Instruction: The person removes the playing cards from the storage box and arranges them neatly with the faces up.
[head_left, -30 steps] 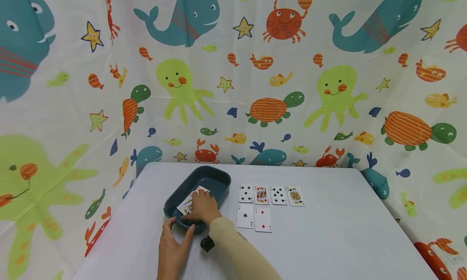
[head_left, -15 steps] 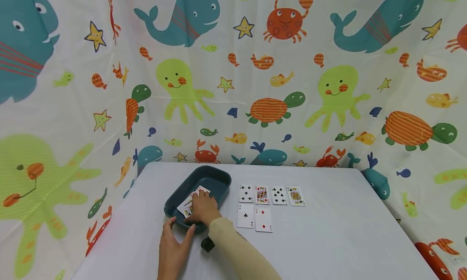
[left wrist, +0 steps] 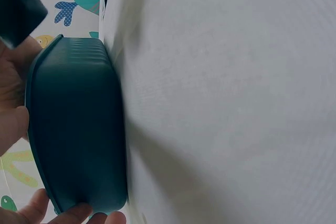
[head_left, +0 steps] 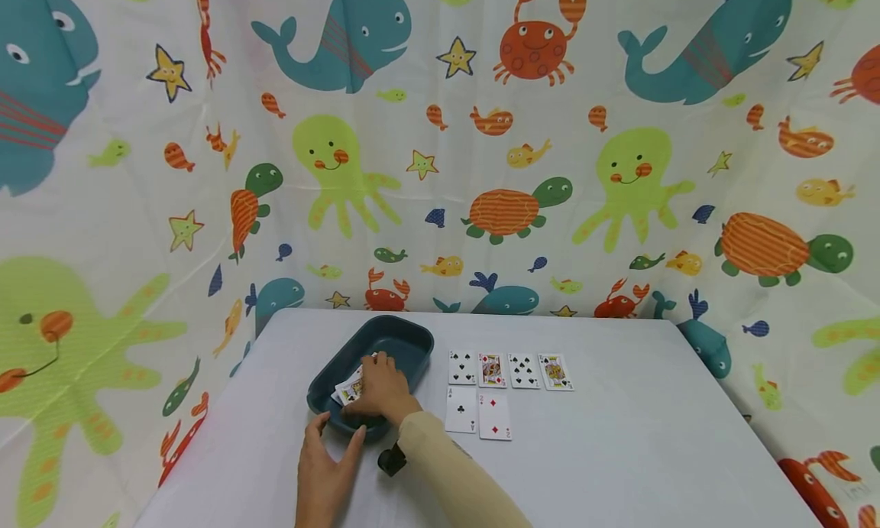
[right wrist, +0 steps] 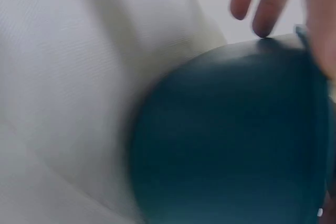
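Observation:
A dark teal plastic bin (head_left: 412, 341) stands on the white-covered table, with a loose pile of face-up playing cards (head_left: 350, 390) in it. My right hand (head_left: 382, 388) reaches inside, fingers bent over the cards and thumb near their close edge. It hides much of the pile, so how many cards it holds cannot be seen. My left hand (head_left: 325, 464) rests against the bin's near end, thumb and fingers spread apart; in the left wrist view its fingers (left wrist: 77, 213) touch the bin's outer wall (left wrist: 73, 124). The right wrist view shows mostly the bin wall (right wrist: 226, 129).
Right of the bin lie two rows of face-up playing cards: several in the back row, among them a ten of spades (head_left: 525, 370) and a king (head_left: 555, 372). In front are an ace of clubs (head_left: 461, 410) and a two of diamonds (head_left: 495, 417). A sea-animal curtain (head_left: 440, 169) hangs behind.
Under my right hand the cards in the bin have shifted slightly, and less of the far card shows. The head view moves a little. My left hand and the laid-out cards stay put.

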Tool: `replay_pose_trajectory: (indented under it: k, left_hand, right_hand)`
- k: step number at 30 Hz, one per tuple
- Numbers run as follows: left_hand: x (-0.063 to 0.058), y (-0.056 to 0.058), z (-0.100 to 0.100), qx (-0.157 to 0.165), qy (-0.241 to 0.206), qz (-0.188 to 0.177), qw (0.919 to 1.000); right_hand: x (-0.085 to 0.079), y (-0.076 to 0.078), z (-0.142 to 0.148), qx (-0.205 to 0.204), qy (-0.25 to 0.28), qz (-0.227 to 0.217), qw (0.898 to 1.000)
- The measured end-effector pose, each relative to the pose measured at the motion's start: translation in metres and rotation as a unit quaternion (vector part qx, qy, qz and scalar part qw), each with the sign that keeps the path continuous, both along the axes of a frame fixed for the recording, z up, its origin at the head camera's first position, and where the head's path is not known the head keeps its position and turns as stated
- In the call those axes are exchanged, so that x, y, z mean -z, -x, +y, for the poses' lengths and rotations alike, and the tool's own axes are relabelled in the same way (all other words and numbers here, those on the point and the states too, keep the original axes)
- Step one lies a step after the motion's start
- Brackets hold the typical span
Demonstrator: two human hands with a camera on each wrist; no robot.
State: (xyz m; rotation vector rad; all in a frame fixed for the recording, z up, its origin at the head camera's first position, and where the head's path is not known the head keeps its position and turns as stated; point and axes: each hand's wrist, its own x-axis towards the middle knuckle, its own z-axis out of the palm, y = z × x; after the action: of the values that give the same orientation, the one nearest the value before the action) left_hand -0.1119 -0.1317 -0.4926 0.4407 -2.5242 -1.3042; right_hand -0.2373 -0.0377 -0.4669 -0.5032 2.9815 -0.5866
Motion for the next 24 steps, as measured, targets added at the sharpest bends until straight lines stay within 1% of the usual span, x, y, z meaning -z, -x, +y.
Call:
replay_pose_trajectory:
  k: [3, 6, 10, 15, 21, 24]
  left_hand:
    - [-0.001, 0.0, 0.0, 0.002, 0.002, -0.011, 0.9999]
    - [-0.001, 0.0, 0.001, -0.001, 0.005, -0.007, 1.0]
    - [0.0, 0.0, 0.002, -0.007, 0.007, -0.004, 0.9999]
    - [0.001, 0.0, 0.003, -0.01, 0.01, -0.005, 0.9999]
    - [0.002, 0.001, 0.003, -0.009, 0.007, -0.013, 0.9999]
    - [0.002, 0.0, 0.003, -0.011, 0.007, -0.003, 0.9999]
  right_hand:
    - [-0.006, -0.001, 0.005, 0.004, 0.05, -0.011, 0.999]
    - [-0.009, -0.002, 0.011, 0.012, 0.091, -0.023, 0.995]
    - [-0.011, -0.002, 0.021, 0.015, 0.149, -0.03, 0.988]
    - [-0.013, -0.004, 0.034, 0.005, 0.218, -0.03, 0.975]
    - [-0.022, -0.011, 0.047, 0.008, 0.297, -0.05, 0.954]
    - [-0.026, -0.015, 0.053, 0.011, 0.331, -0.057, 0.942]
